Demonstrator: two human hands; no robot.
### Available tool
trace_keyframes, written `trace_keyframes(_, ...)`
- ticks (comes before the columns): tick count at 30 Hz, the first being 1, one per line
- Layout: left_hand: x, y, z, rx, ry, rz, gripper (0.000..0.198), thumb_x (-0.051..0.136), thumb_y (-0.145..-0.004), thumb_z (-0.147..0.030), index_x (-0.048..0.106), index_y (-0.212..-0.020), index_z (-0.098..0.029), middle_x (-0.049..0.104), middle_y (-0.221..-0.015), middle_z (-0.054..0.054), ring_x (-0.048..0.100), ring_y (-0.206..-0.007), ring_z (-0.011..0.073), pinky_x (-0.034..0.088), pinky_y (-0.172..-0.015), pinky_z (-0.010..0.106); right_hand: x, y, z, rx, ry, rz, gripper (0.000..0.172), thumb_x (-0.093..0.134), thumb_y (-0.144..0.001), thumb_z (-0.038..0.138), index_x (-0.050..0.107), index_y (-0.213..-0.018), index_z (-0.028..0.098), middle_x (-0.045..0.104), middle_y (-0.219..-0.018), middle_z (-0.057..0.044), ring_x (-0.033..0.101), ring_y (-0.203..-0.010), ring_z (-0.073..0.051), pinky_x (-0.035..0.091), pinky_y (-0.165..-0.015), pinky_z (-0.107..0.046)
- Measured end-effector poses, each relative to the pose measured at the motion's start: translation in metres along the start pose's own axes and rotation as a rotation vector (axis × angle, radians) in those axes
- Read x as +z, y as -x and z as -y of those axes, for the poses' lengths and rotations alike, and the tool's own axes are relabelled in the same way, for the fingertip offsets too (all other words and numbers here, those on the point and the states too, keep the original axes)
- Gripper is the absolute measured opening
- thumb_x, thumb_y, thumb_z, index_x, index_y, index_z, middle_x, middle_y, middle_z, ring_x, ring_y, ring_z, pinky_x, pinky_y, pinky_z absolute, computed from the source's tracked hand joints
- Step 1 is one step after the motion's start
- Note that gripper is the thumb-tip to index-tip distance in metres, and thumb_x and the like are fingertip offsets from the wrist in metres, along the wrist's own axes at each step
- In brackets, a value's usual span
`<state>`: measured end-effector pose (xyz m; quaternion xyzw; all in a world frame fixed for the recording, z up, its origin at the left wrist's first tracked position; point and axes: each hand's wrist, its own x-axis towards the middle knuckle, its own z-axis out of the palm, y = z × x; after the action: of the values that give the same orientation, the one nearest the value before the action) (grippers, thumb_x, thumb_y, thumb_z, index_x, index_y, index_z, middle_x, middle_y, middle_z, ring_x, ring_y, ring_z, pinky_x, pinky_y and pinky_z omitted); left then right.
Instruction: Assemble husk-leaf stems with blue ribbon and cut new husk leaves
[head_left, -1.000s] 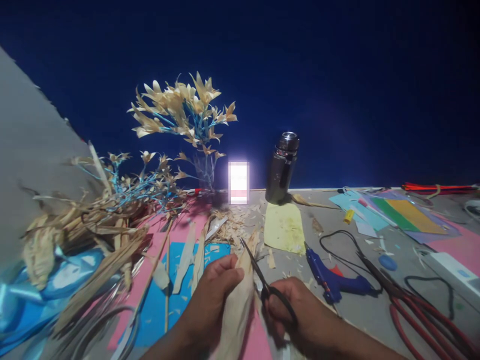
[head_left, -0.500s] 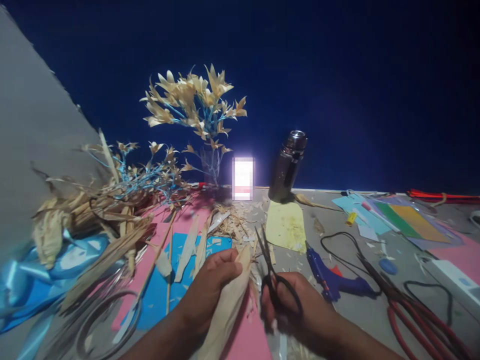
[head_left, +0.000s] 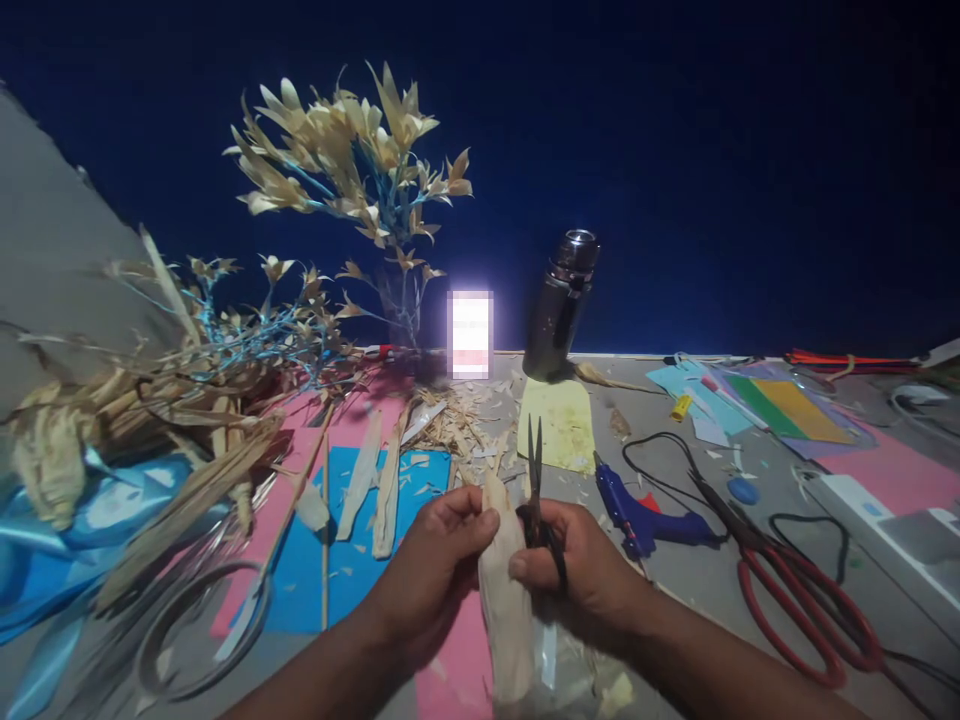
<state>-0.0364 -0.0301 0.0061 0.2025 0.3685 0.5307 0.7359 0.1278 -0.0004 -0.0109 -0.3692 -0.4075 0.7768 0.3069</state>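
A pale dried corn husk (head_left: 507,610) hangs lengthwise between my hands, its narrow top pointing away from me. My left hand (head_left: 450,545) pinches it near that top between thumb and fingers. In my right hand (head_left: 581,555) is a pair of small black scissors (head_left: 535,470), blades upward and slightly apart, just right of the husk. The right thumb lies against the husk's right edge. Cut husk strips (head_left: 363,478) rest on a blue sheet (head_left: 300,580) beyond my left hand.
A blue glue gun (head_left: 652,520) and large red-handled scissors (head_left: 802,600) lie to the right. Behind stand a dark flask (head_left: 559,310) and a vase of husk flowers (head_left: 375,150). Husk scraps (head_left: 450,420) litter the middle; a husk pile (head_left: 172,430) and blue ribbon (head_left: 135,490) are left.
The husk has swung from a slant to nearly upright. My right hand and the scissors have come closer to it, and the right thumb now meets it. The view has shifted slightly.
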Motion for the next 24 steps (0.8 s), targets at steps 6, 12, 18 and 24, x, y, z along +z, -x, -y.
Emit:
trace_keyframes(6, 0.001, -0.003, -0.025, 0.105, 0.071, -0.080, 0.010, 0.079, -0.080, -0.015, 0.072, -0.086, -0.013, 0.073, -0.073, 0.005, 0.069, -0.063, 0.0161, 0.061, -0.072, 0.029, -0.012, -0.003, 0.010, -0.040, 0.320, -0.149, 0.028, 0.085, -0.069, 0.035, 0.067, -0.071, 0.014, 0.048, -0.062, 0.005, 0.044, -0.056, -0.009, 0.038, -0.049, -0.022)
trace_keyframes(12, -0.008, -0.014, -0.037, 0.243, 0.165, -0.279, 0.020, 0.055, -0.093, -0.003, 0.072, -0.084, -0.009, 0.074, -0.075, 0.007, 0.071, -0.064, 0.0142, 0.063, -0.066, 0.024, -0.015, -0.001, 0.003, 0.098, 0.018, 0.046, 0.044, 0.091, -0.063, 0.037, 0.071, -0.094, 0.013, 0.067, -0.075, -0.004, 0.057, -0.057, -0.012, 0.045, -0.056, -0.026)
trace_keyframes(18, -0.013, -0.015, -0.039, 0.294, 0.118, -0.284, 0.015, 0.061, -0.089, -0.002, 0.073, -0.084, -0.009, 0.075, -0.076, 0.008, 0.071, -0.064, 0.0160, 0.063, -0.059, 0.023, -0.019, -0.008, 0.001, -0.090, -0.004, -0.112, 0.037, 0.091, -0.062, 0.030, 0.069, -0.087, 0.013, 0.067, -0.073, -0.001, 0.058, -0.062, -0.014, 0.045, -0.060, -0.026)
trace_keyframes(24, -0.005, -0.010, -0.030, 0.241, 0.139, -0.266, 0.011, 0.075, -0.083, -0.015, 0.075, -0.093, -0.010, 0.080, -0.095, 0.015, 0.076, -0.085, 0.0268, 0.066, -0.072, 0.037, -0.022, -0.010, 0.013, -0.170, 0.101, -0.264, 0.034, 0.089, -0.059, 0.033, 0.064, -0.074, 0.014, 0.061, -0.063, 0.002, 0.051, -0.058, -0.011, 0.040, -0.054, -0.023)
